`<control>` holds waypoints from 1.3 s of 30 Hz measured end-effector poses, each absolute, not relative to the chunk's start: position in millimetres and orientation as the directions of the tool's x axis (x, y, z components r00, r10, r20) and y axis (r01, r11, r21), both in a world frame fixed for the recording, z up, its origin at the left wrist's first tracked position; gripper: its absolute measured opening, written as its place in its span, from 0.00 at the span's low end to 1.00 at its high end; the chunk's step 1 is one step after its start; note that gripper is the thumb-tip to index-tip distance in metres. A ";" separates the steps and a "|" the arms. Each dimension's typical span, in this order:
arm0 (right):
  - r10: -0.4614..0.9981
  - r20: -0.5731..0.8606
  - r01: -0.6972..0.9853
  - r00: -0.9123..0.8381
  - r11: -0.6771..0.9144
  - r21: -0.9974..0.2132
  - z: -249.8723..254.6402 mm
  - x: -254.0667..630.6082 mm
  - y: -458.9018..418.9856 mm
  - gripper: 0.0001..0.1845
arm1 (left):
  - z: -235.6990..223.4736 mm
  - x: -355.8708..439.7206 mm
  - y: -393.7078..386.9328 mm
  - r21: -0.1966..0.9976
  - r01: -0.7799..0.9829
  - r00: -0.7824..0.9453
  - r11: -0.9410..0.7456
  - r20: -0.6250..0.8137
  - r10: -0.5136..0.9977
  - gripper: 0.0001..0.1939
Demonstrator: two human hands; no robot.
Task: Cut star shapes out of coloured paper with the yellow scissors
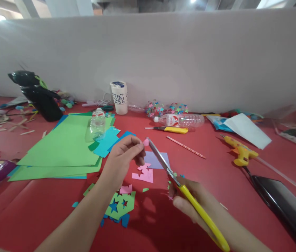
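My left hand (123,157) pinches a small pink paper piece (146,142) above the red table (216,175). My right hand (190,201) grips yellow-handled scissors (169,168), whose blades point up-left and meet the pink piece. Below the hands lie pink paper scraps (144,174), a lilac paper square (155,159) and a green sheet with star-shaped holes (120,204).
Green and blue paper sheets (63,147) lie at left under a clear bottle (96,125). Further back: a white cup (119,97), a star-covered bottle (179,120), a yellow cutter (172,130), a pencil (186,147). A yellow glue gun (239,151) and black tray (284,203) lie right.
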State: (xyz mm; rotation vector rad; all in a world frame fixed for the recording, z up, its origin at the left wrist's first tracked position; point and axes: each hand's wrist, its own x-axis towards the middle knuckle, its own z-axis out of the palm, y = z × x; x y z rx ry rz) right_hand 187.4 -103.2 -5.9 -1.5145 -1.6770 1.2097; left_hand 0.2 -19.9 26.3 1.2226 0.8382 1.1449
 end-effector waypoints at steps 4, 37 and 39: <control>0.957 -0.209 0.413 -0.203 -0.110 -0.904 -0.9 185.6 -105.7 0.31 | 27.1 1.0 -20.2 0.982 -0.182 0.225 -0.049 0.090 0.970 0.05; 0.964 -0.256 0.346 -0.072 -0.216 -0.913 0.1 180.5 -115.8 0.29 | 26.1 2.8 -20.7 0.989 -0.138 0.217 -0.054 0.084 0.972 0.05; 0.962 -0.265 0.349 -0.070 -0.225 -0.910 1.8 180.0 -116.5 0.29 | 26.6 2.2 -20.7 0.989 -0.140 0.224 -0.051 0.081 0.971 0.05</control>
